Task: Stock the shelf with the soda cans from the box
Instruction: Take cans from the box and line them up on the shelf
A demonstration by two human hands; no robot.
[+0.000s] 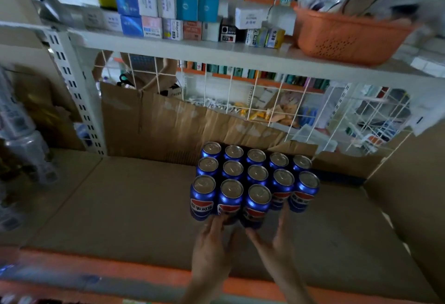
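Note:
Several blue soda cans [255,178] stand upright in three rows on the cardboard-lined shelf [120,207], right of centre. My left hand [212,241] reaches in from below, its fingertips against the base of the middle-left front can [230,197]. My right hand [277,238] is spread around the foremost can [257,203], thumb at the can's lower left and fingers straight along its right side. That can stands on the shelf, a little further forward than its neighbours. Neither hand lifts anything. The box the cans come from is out of view.
An orange strip [120,270] edges the shelf front. Torn cardboard [168,125] and a white wire grid [240,91] back the shelf. The shelf above holds small boxes [168,14] and an orange basket [349,36]. A perforated white upright [77,91] stands at left.

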